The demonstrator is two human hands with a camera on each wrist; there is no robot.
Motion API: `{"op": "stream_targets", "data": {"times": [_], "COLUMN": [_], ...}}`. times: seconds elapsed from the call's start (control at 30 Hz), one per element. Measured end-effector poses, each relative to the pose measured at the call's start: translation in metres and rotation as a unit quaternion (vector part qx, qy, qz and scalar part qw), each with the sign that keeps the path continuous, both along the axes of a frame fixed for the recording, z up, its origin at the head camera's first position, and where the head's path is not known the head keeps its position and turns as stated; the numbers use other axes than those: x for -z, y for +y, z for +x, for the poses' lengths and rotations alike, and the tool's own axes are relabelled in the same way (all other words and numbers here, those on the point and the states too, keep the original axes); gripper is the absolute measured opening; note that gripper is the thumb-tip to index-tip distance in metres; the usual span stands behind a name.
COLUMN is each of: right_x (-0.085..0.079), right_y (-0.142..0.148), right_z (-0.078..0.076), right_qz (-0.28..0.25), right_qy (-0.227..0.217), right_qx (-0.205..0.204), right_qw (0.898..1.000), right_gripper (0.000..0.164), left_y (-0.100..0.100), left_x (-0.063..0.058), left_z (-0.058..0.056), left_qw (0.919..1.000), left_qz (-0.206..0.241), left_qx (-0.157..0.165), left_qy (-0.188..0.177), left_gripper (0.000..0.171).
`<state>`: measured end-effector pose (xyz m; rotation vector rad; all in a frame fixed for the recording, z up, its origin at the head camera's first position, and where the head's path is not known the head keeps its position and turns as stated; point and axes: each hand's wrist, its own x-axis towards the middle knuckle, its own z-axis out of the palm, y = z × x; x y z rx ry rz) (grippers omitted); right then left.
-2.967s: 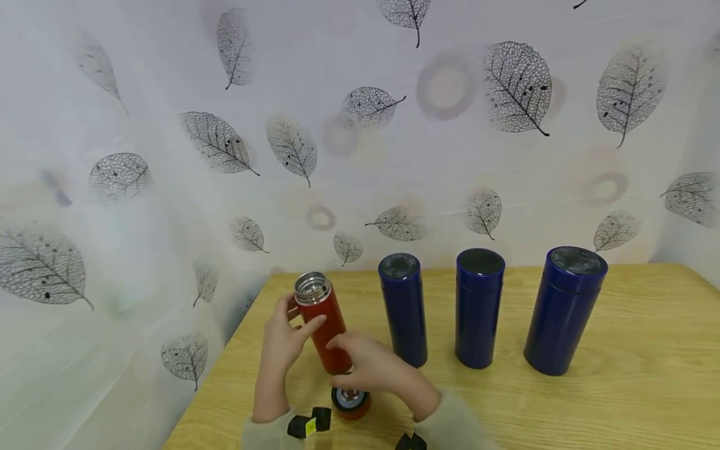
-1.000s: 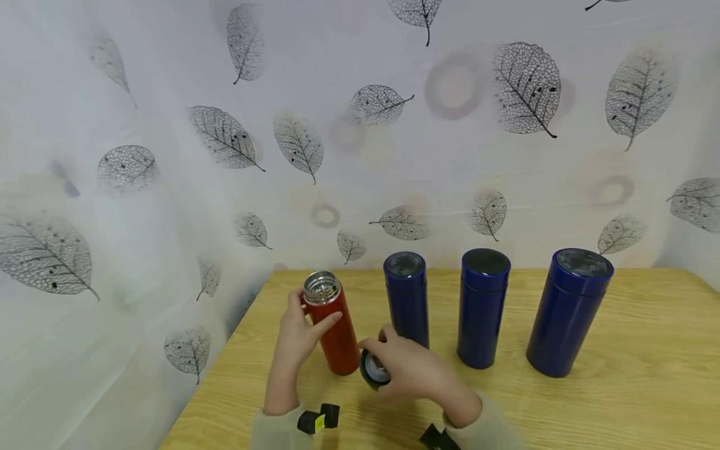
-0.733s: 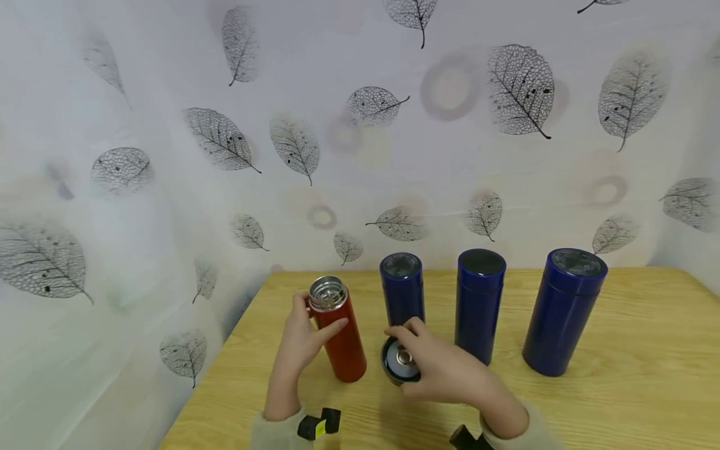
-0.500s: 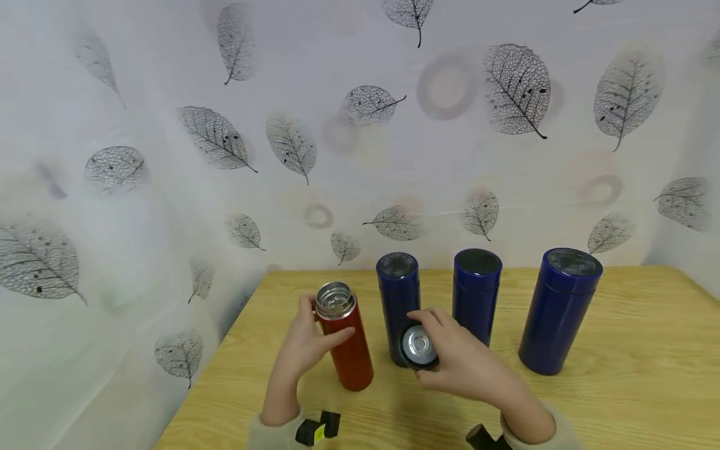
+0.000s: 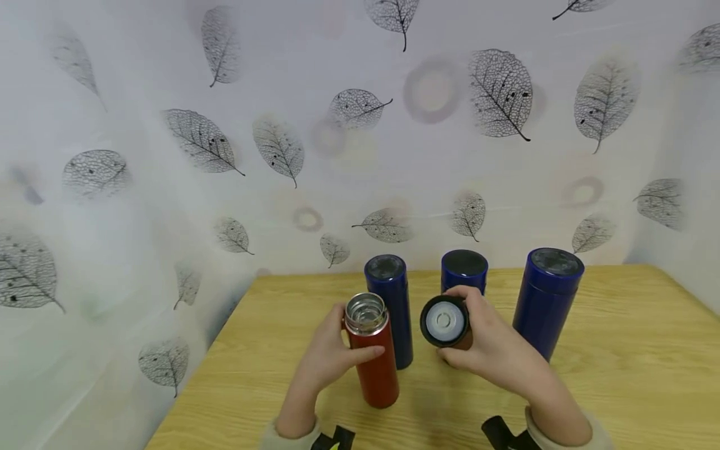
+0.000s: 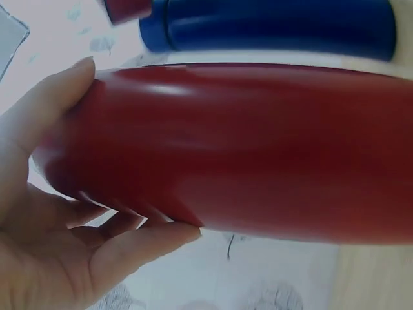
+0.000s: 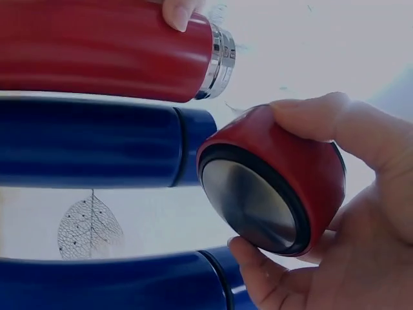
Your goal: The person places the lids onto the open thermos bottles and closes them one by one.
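Note:
My left hand (image 5: pixel 329 359) grips a red thermos flask (image 5: pixel 378 378) near its top, thumb across the front. The flask is lidless; its steel mouth shows in the head view. In the left wrist view the red body (image 6: pixel 245 155) fills the middle, fingers round its upper end. To its right, apart from it, my right hand (image 5: pixel 500 350) holds the lid (image 5: pixel 443 320) by its side, pale underside toward the head camera. The right wrist view shows the lid's red side (image 7: pixel 293 152) and metal top, pinched between thumb and fingers.
Three blue flasks stand upright with lids on: one (image 5: pixel 388 284) just behind the red one, another (image 5: pixel 464 265) partly hidden behind the right hand, and a wider one (image 5: pixel 545 300) farther right. The wooden table (image 5: pixel 635 375) ends at a leaf-printed curtain (image 5: pixel 315 62).
The lid lay on the table below the right hand; that hand has taken it up, carried it right and tipped it. The left hand has moved the red flask right and nearer.

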<state>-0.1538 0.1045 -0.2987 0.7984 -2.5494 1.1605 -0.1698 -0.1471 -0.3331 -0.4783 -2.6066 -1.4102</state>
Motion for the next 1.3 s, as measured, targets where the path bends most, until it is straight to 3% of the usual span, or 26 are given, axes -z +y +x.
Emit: {"op": "stream_targets", "data": {"times": [0.23,0.47,0.63,0.77,0.9,1.07,1.3], "right_x": [-0.007,-0.009,-0.011,-0.013,-0.016,-0.015,-0.008], "right_y": [0.007,0.017,0.029,0.034,0.034,0.025,0.014], "right_z": [0.000,0.005,0.011,0.012,0.012,0.010,0.005], "right_qz": [0.000,0.022,0.017,-0.002,-0.018,-0.036,-0.046], "right_qy": [0.040,0.037,0.042,0.074,0.102,0.101,0.111], "right_qx": [0.033,0.061,0.066,0.065,0.069,0.070,0.061], "right_qw": [0.999,0.997,0.997,0.995,0.992,0.992,0.991], "right_gripper": [0.074,0.075,0.079,0.081,0.080,0.077,0.072], "left_y": [0.026,0.051,0.067,0.078,0.084,0.086,0.086], "left_x": [0.000,0.001,0.000,-0.003,-0.006,-0.007,-0.007], "left_z": [-0.003,-0.003,-0.003,-0.002,-0.001,0.001,0.001], "left_qw": [0.9996,0.9958,0.9941,0.9919,0.9900,0.9876,0.9878], "left_qz": [-0.006,0.021,0.009,0.001,-0.014,-0.026,-0.003], "left_qx": [0.025,0.074,0.098,0.122,0.139,0.153,0.156], "left_qy": [-0.015,-0.051,-0.046,-0.034,-0.020,-0.019,-0.006], "left_gripper": [0.069,0.066,0.066,0.063,0.063,0.063,0.059]}}
